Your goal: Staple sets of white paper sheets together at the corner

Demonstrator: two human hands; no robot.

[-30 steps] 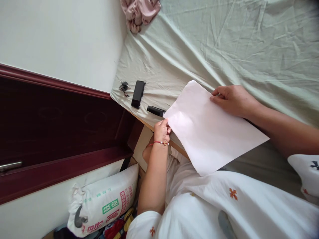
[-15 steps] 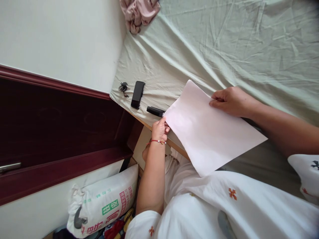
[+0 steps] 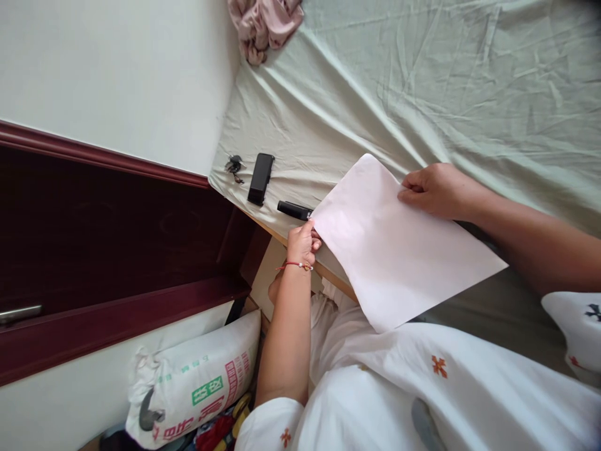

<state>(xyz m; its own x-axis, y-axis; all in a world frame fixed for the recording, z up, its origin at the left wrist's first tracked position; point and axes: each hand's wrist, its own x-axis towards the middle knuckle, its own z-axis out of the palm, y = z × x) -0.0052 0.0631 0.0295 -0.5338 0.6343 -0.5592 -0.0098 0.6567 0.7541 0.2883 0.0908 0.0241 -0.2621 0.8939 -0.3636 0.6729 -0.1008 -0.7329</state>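
A blank white sheet of paper (image 3: 399, 244) is stretched between my two hands above the bed's near edge. My left hand (image 3: 303, 243), with a red string bracelet at the wrist, pinches the left corner of the sheet. My right hand (image 3: 429, 188) grips the far right edge between thumb and fingers. Touching or very close to the left corner is a black elongated tool (image 3: 293, 210) that looks like a stapler; its right end is partly hidden by the paper and my fingers.
On the pale green bedsheet (image 3: 319, 113) lie a black rectangular case (image 3: 260, 178) and a bunch of keys (image 3: 233, 165). Crumpled pink cloth (image 3: 267, 25) sits at the far corner. A dark red wooden panel (image 3: 117, 232) and a stuffed white sack (image 3: 201, 376) are at left.
The sheet's far corner and my right hand have shifted slightly to the right. Both hands keep their hold on the paper.
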